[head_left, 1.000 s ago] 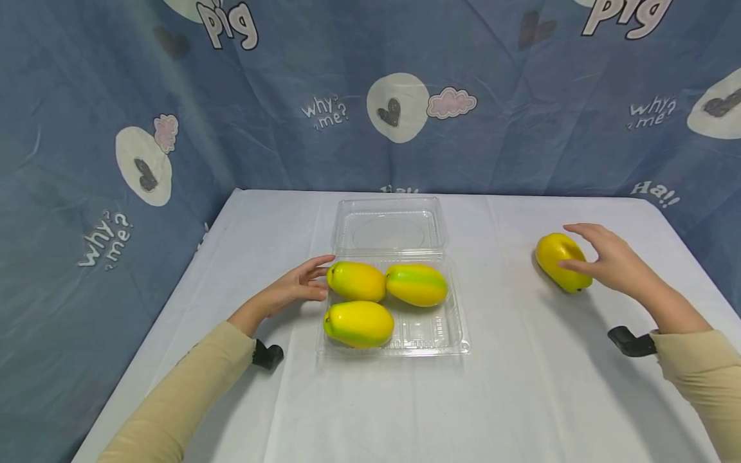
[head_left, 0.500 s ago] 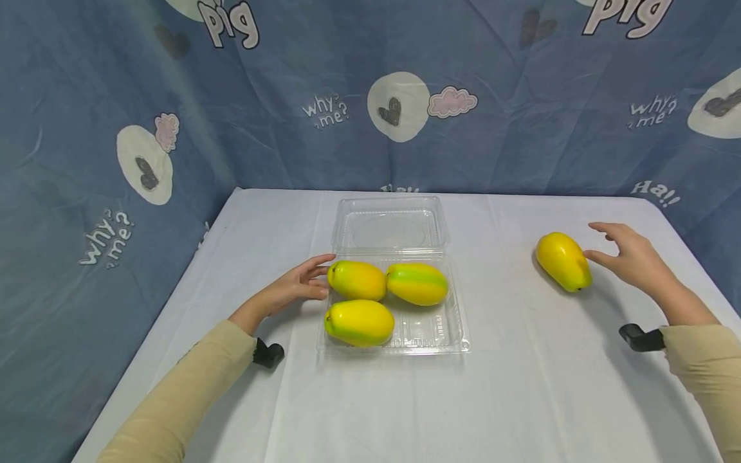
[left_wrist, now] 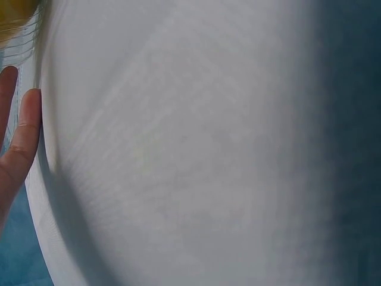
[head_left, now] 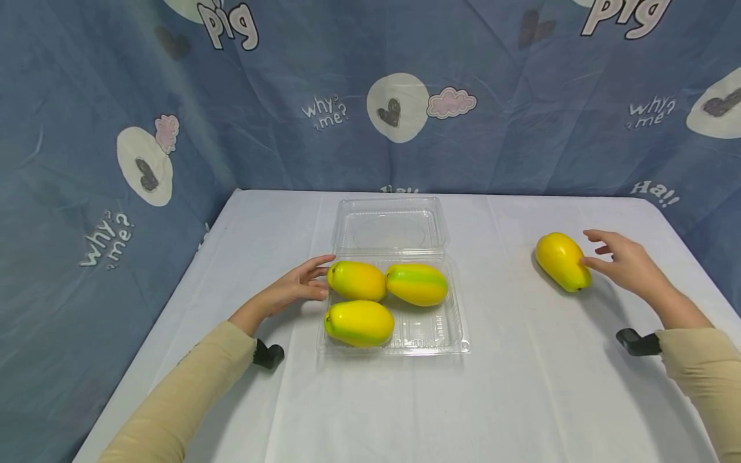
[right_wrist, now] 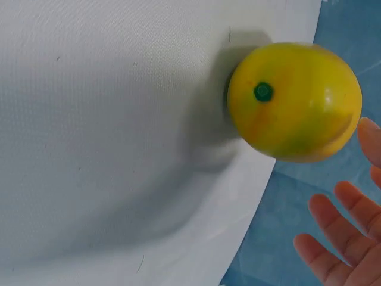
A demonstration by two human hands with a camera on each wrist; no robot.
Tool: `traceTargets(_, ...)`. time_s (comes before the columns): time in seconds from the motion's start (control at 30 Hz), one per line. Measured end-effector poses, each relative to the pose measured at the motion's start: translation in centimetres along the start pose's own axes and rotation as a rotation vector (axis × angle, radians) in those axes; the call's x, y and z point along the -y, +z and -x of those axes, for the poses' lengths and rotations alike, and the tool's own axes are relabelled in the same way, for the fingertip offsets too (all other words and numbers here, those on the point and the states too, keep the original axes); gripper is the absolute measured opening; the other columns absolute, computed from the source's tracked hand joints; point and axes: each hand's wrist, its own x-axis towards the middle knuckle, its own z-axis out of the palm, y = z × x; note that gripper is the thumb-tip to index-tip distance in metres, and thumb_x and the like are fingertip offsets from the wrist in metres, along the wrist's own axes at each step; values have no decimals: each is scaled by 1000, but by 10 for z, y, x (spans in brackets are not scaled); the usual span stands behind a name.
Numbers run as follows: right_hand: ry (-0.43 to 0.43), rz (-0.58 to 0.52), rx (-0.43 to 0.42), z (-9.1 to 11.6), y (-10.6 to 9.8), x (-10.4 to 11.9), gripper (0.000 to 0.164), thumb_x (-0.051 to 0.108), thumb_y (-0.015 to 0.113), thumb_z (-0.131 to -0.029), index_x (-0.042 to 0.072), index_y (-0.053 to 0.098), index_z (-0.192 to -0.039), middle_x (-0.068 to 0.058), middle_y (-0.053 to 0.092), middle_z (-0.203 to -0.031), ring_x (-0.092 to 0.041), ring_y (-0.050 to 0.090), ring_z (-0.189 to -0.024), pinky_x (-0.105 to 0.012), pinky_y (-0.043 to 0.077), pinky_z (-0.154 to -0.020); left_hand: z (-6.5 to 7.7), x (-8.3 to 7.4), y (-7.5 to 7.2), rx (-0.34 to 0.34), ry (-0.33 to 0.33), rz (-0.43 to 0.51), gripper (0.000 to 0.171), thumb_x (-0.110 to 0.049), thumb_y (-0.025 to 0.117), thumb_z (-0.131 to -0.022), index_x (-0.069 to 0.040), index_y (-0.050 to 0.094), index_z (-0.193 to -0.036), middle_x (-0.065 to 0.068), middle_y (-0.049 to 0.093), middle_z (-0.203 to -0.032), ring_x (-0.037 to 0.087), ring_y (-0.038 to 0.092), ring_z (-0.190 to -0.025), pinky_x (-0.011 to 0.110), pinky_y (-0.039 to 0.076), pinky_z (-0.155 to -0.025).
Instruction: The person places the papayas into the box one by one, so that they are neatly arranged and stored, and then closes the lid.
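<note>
At the far left, blue cloth point(head_left: 191, 135) hangs as a backdrop, printed with "why? me?" point(head_left: 107, 238) and, higher and to the right, "pig" point(head_left: 228, 26). In front, a beige sleeve point(head_left: 191, 392) leads to the left hand point(head_left: 294, 286), thumb and fingers loosely parted at the left edge of a clear plastic container point(head_left: 428, 334); whether it touches is hard to tell. The left wrist view shows mostly white cloth point(left_wrist: 178, 149), with two straight fingers point(left_wrist: 24, 134) near a ribbed plastic corner and blurred yellow. The container lies on the white-covered table point(head_left: 509, 386), its lid point(head_left: 390, 225) laid back, away from the person. Inside, one yellow-green fruit point(head_left: 356, 281) sits at back left, another point(head_left: 359, 323) at front left, a third point(head_left: 417, 284) at back right. Above them, the backdrop reads "why? me?" point(head_left: 324, 112), with lettering point(head_left: 399, 189) cut off by the table edge. Well to the right, a lone yellow fruit point(head_left: 561, 260) lies on the table; only the right wrist view gives its round green end spot point(right_wrist: 263, 92) face-on. The right hand point(head_left: 628, 263) is beside it, thumb and fingers apart, the thumb tip at the fruit's edge, contact unclear. Beyond are "pig" point(head_left: 628, 17), "why? me?" point(head_left: 652, 112) and "Ha!!" point(head_left: 655, 191).
</note>
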Motion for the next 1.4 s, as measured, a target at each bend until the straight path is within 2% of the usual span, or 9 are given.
traceTargets(0.53,1,-1,57,-3,6,10,58,20,60,-89,-8,35,-133,-34,42,-124,-45,53,-94,-54,47,-77,0,1,0,-2,4,-3,75,-11,59,-85,-17,18,-147,18,21,-148,39,37,-127,57,23,-105)
traceTargets(0.67,-47,34,62,-4,7,15,54,14,61,-86,-6,40,-132,-34,40,-125,-41,55,-89,-52,49,-74,0,1,0,-2,2,0,75,-10,59,-84,-17,18,-147,18,21,-148,38,37,-126,56,25,-104)
traceTargets(0.8,-98,44,108,-5,8,18,51,14,62,-85,-4,44,-130,-34,33,-131,-40,56,-90,-53,48,-78,0,1,0,0,5,-3,75,-10,59,-84,-17,18,-147,18,21,-148,38,38,-126,56,25,-104)
traceTargets(1.07,-162,26,221,-13,8,24,60,18,67,-82,-7,41,-131,-36,21,-138,-30,58,-86,-46,49,-78,0,1,-1,11,15,6,76,-10,59,-85,-16,17,-147,19,21,-148,39,38,-126,56,25,-105)
traceTargets(1.3,-158,94,233,-20,5,30,61,17,70,-78,-5,44,-129,-36,31,-127,-35,55,-87,-50,47,-76,-1,2,-1,4,11,-5,75,-9,58,-85,-15,16,-147,18,20,-148,39,36,-127,57,22,-105)
traceTargets(1.4,-152,137,224,-21,5,31,60,19,71,-78,-3,45,-128,-36,36,-120,-42,52,-92,-55,44,-78,-1,1,-1,4,11,-7,75,-9,58,-85,-15,16,-147,18,20,-149,40,35,-127,58,22,-105)
